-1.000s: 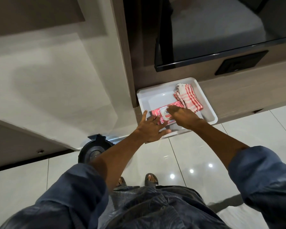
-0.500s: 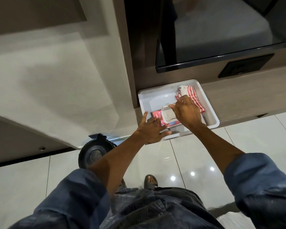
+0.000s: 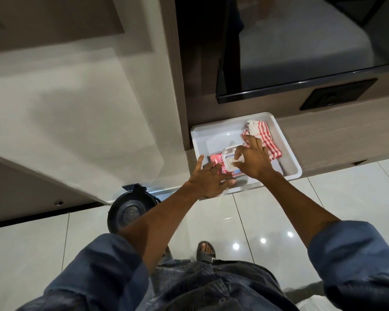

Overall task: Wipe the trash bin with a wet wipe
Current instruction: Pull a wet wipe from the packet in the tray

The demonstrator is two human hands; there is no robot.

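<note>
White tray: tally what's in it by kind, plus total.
In the white tray:
Wet wipes pack: 1, lid flipped open
Red-and-white striped cloth: 1
Total: 2

The left hand steadies the pack; the right hand pinches a wipe at its opening.

A pink wet-wipe pack (image 3: 218, 165) lay in the white tray (image 3: 289, 151), its white lid flipped open, a wipe (image 3: 235, 162) poking out. The round black trash bin (image 3: 130, 213) stood closed on the floor.
</note>
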